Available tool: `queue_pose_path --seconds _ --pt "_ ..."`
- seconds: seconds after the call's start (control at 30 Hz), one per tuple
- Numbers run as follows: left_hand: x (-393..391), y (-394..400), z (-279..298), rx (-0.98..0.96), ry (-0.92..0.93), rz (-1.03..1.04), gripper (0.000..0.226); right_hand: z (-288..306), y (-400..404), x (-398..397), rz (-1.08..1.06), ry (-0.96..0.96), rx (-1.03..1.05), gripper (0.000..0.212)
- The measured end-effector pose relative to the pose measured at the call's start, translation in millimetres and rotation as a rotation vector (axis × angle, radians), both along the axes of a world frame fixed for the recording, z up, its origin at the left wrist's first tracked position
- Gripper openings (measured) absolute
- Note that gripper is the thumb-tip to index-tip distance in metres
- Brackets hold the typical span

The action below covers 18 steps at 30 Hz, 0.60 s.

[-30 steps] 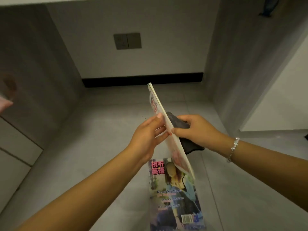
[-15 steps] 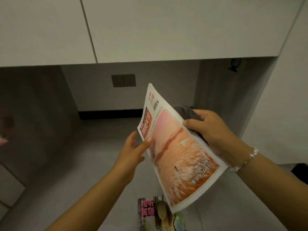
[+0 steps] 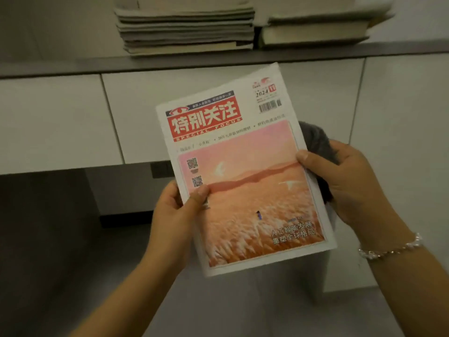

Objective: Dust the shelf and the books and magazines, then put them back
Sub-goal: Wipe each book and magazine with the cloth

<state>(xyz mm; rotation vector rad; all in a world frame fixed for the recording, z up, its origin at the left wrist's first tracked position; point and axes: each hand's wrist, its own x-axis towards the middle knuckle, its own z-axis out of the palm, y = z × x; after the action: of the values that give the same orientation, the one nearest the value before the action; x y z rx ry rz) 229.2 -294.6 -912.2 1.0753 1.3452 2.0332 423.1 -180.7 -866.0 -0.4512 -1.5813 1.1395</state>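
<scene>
Magazine (image 3: 245, 171) edges between both hands

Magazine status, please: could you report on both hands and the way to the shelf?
Left hand and right hand grip magazine; right also holds grey cloth. Shelf already holds stacks.

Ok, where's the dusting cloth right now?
Head view, right of centre: the dark cloth is bunched behind the magazine, gripped against its right edge by the right hand.

Dim, warm-tinted view, soft motion blur throughout, darkest in the lower left corner
</scene>
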Motion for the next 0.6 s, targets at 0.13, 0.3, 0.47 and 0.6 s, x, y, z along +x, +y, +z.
queue_pose_path --seconds 0.13,0.3,0.47,0.6 --pt "11 18 38 0.114 0.144 0.098 0.016 17 8 9 -0.047 0.074 0.003 0.02" --pt "24 38 95 0.189 0.229 0.161 0.012 44 22 25 -0.085 0.066 0.046 0.029" --pt "39 67 155 0.235 0.228 0.11 0.014 75 37 41 -0.158 0.035 0.071 0.034" --pt "54 87 197 0.163 0.126 -0.074 0.017 105 54 52 -0.228 0.23 0.019 0.02"
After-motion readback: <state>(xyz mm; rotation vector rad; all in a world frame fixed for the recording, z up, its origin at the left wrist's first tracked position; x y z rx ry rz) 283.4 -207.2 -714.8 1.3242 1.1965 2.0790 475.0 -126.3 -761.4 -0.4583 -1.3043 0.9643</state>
